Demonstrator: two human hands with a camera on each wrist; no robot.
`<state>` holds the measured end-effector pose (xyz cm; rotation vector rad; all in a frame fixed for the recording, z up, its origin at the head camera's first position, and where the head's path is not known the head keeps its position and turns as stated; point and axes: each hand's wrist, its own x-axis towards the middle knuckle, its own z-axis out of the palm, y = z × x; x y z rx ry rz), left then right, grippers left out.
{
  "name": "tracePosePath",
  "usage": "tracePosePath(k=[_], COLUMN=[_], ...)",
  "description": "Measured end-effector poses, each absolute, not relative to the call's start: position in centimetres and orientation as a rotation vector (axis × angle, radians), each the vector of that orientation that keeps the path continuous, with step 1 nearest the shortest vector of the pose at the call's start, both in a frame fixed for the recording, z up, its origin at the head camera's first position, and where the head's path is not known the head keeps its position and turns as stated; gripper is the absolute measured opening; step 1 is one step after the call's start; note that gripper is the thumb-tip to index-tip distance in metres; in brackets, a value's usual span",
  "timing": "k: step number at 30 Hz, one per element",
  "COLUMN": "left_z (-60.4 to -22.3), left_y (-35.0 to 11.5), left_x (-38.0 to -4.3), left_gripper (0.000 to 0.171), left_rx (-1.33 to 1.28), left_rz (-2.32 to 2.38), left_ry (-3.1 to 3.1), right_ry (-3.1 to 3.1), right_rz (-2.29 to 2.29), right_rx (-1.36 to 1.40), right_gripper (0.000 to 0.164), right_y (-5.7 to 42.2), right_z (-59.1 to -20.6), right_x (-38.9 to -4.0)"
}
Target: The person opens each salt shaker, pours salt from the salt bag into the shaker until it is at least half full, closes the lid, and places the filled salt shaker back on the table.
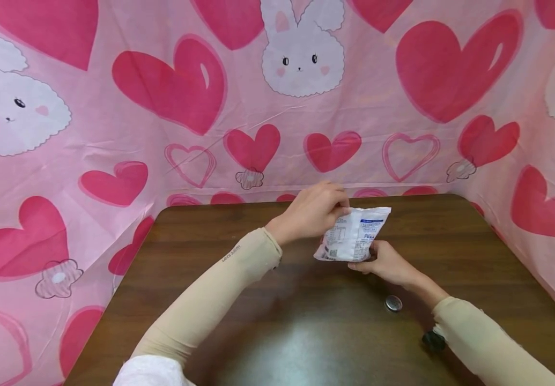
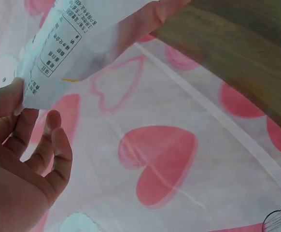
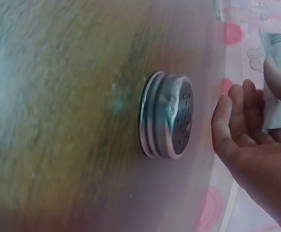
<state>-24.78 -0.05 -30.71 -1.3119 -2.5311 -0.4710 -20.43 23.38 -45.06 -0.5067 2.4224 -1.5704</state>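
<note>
A white plastic packet [image 1: 353,236] with printed text is held up over the table, tilted. My left hand [image 1: 312,210] pinches its upper left corner between thumb and index finger; in the left wrist view the other fingers of that hand [image 2: 22,154] curl loosely beside the packet [image 2: 68,43]. My right hand [image 1: 387,261] grips the lower right part, and the right wrist view has its thumb [image 3: 280,84] in front of the packet [image 3: 280,53] and fingers behind. Nearer me on the table lies a round metal shaker lid [image 1: 393,304] with small holes on top.
The brown wooden table [image 1: 238,343] is closed in at the back and sides by a pink cloth [image 1: 267,112] with hearts and rabbits. A clear glass container [image 3: 244,12] shows at the top of the right wrist view. A small black object [image 1: 434,340] sits by the right sleeve.
</note>
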Motion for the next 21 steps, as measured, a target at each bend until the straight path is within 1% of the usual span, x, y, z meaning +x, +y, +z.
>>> tracePosePath(k=[5, 10, 14, 21], left_z=[-29.9, -29.3, -28.7, -27.8], left_y=[0.1, 0.3, 0.4, 0.5], left_x=[-24.5, -24.2, -24.1, -23.9], left_gripper=[0.012, 0.012, 0.01, 0.01], left_rx=[-1.259, -1.167, -1.095, -1.009], left_rz=[-0.51, -0.527, -0.513, -0.554], left_ry=[-2.505, -2.516, -2.526, -2.549], right_ry=[2.337, 2.279, 2.151, 1.897], right_rz=[-1.674, -1.736, -1.767, -1.724], right_rx=[-0.413, -0.333, -0.355, -0.467], right_gripper=[0.034, 0.028, 0.035, 0.06], right_y=[23.3, 23.2, 23.1, 21.6], right_z=[-45.2, -45.6, -45.8, -45.6], right_x=[-20.5, -20.7, -20.8, -21.0])
